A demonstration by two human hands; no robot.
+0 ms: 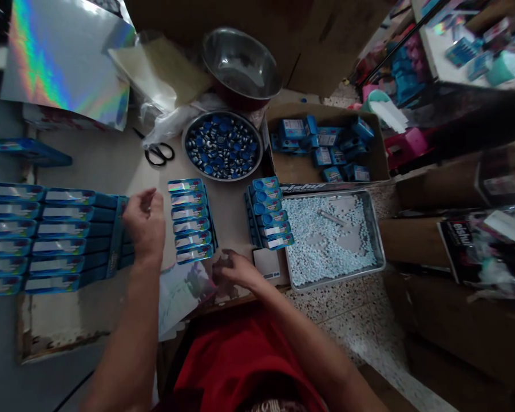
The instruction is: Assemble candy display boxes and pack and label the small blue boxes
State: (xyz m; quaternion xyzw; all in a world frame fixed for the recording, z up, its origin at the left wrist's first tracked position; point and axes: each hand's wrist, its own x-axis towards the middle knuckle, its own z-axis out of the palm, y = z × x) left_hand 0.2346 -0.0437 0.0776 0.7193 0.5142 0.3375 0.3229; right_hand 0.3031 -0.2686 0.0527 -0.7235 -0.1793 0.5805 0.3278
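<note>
My left hand (pixel 146 223) is curled beside the right end of the stacked blue packs (pixel 64 240); its fingertips are drawn together, and whatever they may hold is too small to make out. To its right stands a short row of blue packs (pixel 191 222) with shiny label strips. My right hand (pixel 239 270) reaches low over the table edge, fingers stretched out and holding nothing visible, near a small digital scale (pixel 266 263). Above it is another row of blue packs (pixel 276 217); some show round blue spots, others pale strips. Below the middle row lies a pale printed sheet (pixel 182 292).
Behind are a metal bowl of blue caps (pixel 221 146), black-handled scissors (pixel 158 154), an upper steel bowl (pixel 242 68) and holographic sheets (pixel 68 63). At right stand a cardboard box of blue packs (pixel 292 163) and a metal tray (pixel 380 252) of pale pellets with a scoop (pixel 331 217).
</note>
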